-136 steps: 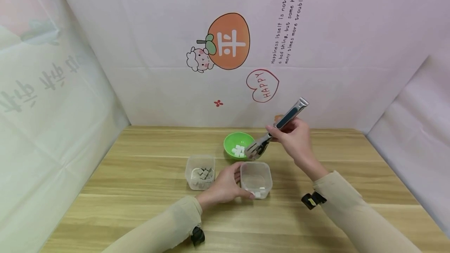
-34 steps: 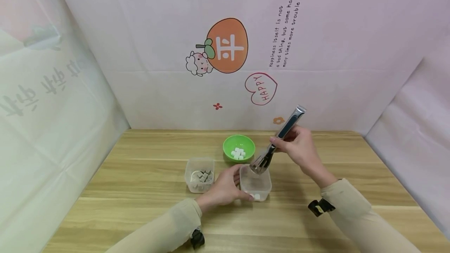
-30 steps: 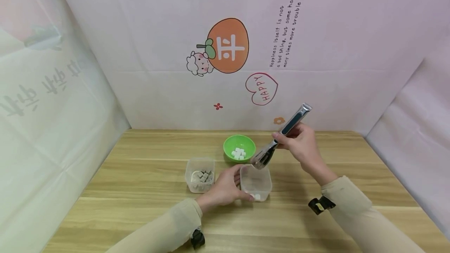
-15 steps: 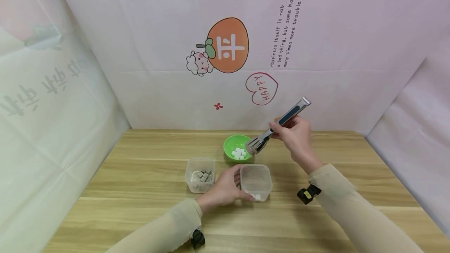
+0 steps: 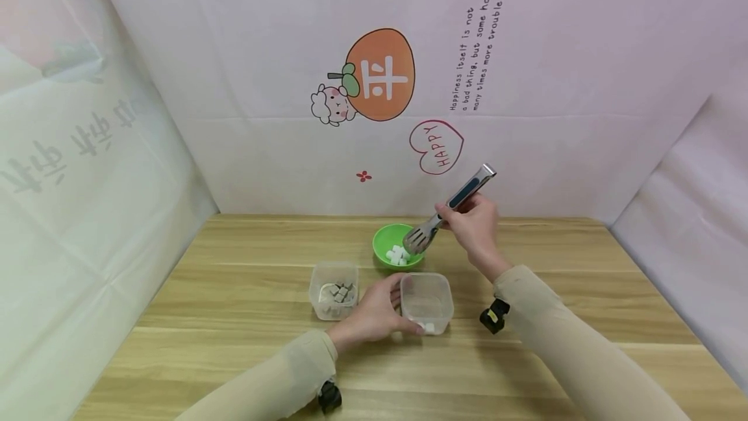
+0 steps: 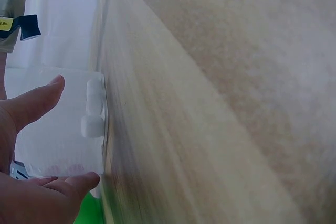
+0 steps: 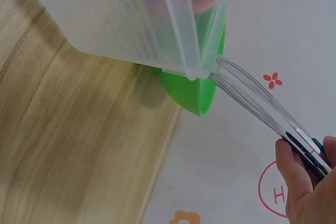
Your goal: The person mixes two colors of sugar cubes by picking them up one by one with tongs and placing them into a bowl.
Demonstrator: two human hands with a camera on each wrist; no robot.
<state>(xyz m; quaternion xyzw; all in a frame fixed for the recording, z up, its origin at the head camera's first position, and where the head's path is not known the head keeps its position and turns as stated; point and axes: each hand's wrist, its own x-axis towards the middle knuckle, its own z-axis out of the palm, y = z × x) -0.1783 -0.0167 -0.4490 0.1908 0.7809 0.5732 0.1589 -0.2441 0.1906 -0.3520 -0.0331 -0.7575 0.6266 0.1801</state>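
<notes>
My left hand [image 5: 374,314] curls around the near left side of the clear tub [image 5: 426,302], thumb and fingers apart and pressed to its walls; a couple of white cubes [image 5: 427,327] lie in its near corner. At nine o'clock from it, just beside my fingers, stands a second tub [image 5: 333,290] holding grey cubes [image 5: 339,291]. Farther off at twelve o'clock sits the green bowl [image 5: 382,243] with more white cubes [image 5: 396,255]. My right hand [image 5: 472,223] is clamped on the tongs [image 5: 448,208], whose tips hang over the bowl's right side, close together above the cubes. Everything stands on the wooden table [image 5: 234,317].
</notes>
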